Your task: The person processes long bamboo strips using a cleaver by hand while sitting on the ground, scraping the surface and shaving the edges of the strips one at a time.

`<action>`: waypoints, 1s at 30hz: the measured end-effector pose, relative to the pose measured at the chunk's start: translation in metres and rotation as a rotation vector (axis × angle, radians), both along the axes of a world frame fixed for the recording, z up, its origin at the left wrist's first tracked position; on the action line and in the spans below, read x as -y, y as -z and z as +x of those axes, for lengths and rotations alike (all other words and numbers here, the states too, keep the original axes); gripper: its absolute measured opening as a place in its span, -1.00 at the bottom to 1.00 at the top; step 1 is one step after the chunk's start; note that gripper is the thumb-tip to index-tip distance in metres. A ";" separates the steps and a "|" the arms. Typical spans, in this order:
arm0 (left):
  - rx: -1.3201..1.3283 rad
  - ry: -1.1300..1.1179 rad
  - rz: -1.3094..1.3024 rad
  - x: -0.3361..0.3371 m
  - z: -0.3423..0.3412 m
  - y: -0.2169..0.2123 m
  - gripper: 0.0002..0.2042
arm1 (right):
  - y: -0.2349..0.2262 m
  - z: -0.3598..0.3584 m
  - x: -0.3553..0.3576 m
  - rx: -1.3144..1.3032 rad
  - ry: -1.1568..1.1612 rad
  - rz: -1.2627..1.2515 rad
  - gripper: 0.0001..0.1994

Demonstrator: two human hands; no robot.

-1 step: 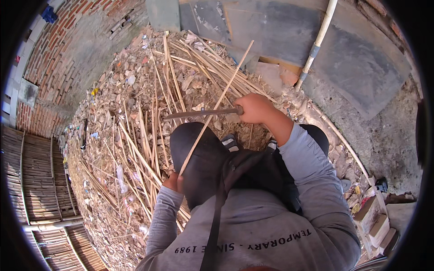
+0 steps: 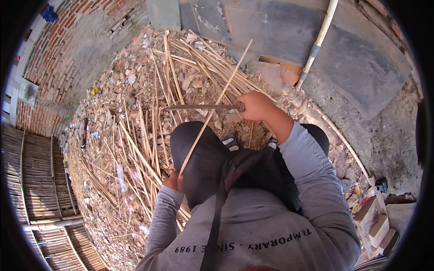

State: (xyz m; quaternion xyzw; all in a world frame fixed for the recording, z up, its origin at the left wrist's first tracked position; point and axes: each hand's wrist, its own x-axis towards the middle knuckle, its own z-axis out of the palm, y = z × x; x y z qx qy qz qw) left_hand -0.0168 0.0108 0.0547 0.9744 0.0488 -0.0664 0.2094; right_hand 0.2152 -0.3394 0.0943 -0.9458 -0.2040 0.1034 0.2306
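My left hand [image 2: 173, 180] grips the near end of a long thin bamboo strip [image 2: 217, 104] that slants up and away over my dark-trousered knee [image 2: 199, 153]. My right hand [image 2: 255, 106] is closed on the handle of a long dark knife [image 2: 201, 107]. Its blade lies level, pointing left, and crosses the strip about halfway along. Both arms wear grey sleeves.
A heap of pale bamboo strips [image 2: 190, 58] and shavings covers the ground ahead and to the left. A white pipe [image 2: 316, 43] leans against a grey wall behind. Brick wall at left, slatted bamboo panels [image 2: 31, 180] at lower left, stacked blocks [image 2: 375, 221] at right.
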 end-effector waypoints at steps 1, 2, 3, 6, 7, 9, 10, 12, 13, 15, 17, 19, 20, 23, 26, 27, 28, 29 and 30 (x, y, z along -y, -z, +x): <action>0.010 0.008 -0.008 -0.001 0.003 0.001 -0.68 | 0.009 0.007 0.005 0.019 0.075 0.043 -0.65; 0.021 0.017 -0.017 -0.001 0.006 0.001 -0.67 | 0.018 0.013 0.009 0.038 0.151 0.087 -0.64; 0.029 0.009 -0.020 -0.001 0.005 0.001 -0.66 | 0.009 0.012 0.009 0.023 0.162 0.077 -0.61; 0.048 -0.005 -0.023 0.000 0.001 0.003 -0.64 | 0.005 0.002 0.005 0.060 0.147 0.133 -0.65; 0.052 -0.008 -0.019 0.001 0.001 0.004 -0.64 | 0.005 -0.001 0.004 0.059 0.112 0.123 -0.67; 0.059 -0.007 -0.011 0.000 0.000 0.007 -0.64 | 0.005 -0.005 -0.001 0.060 0.039 0.107 -0.71; 0.062 -0.005 -0.008 0.000 0.000 0.008 -0.64 | 0.007 -0.007 -0.003 0.073 0.005 0.080 -0.72; 0.063 0.000 0.003 -0.002 0.000 0.010 -0.66 | 0.009 -0.009 -0.008 0.101 -0.068 0.030 -0.75; 0.061 0.002 0.010 -0.003 -0.001 0.012 -0.68 | 0.008 -0.008 -0.007 0.103 -0.068 0.032 -0.75; 0.052 -0.006 0.028 -0.004 -0.001 0.012 -0.69 | 0.003 -0.005 -0.001 0.104 -0.065 0.036 -0.76; 0.037 -0.024 0.047 -0.002 0.000 0.011 -0.70 | 0.016 0.004 0.003 0.054 0.002 0.047 -0.77; 0.023 -0.035 0.053 0.002 0.000 0.007 -0.70 | 0.013 0.006 0.004 0.025 0.065 0.045 -0.77; 0.016 -0.039 0.056 0.003 0.000 0.005 -0.71 | 0.011 0.005 0.006 0.016 0.093 0.042 -0.77; 0.026 -0.036 0.067 0.006 -0.001 0.001 -0.71 | 0.003 0.001 0.006 0.028 0.107 0.040 -0.77; 0.020 -0.031 0.080 0.009 0.000 0.000 -0.71 | 0.000 -0.005 0.006 0.031 0.053 0.013 -0.76; 0.018 -0.033 0.078 0.009 -0.001 0.000 -0.72 | -0.003 -0.007 0.002 0.029 0.022 0.004 -0.75; 0.017 -0.036 0.076 0.008 -0.001 0.000 -0.72 | -0.006 -0.011 -0.001 0.056 -0.007 -0.005 -0.76; 0.015 -0.039 0.074 0.008 -0.001 0.000 -0.72 | -0.010 -0.016 -0.003 0.083 -0.038 -0.015 -0.76; 0.016 -0.039 0.072 0.007 -0.001 0.001 -0.72 | -0.013 -0.019 -0.005 0.110 -0.066 -0.023 -0.76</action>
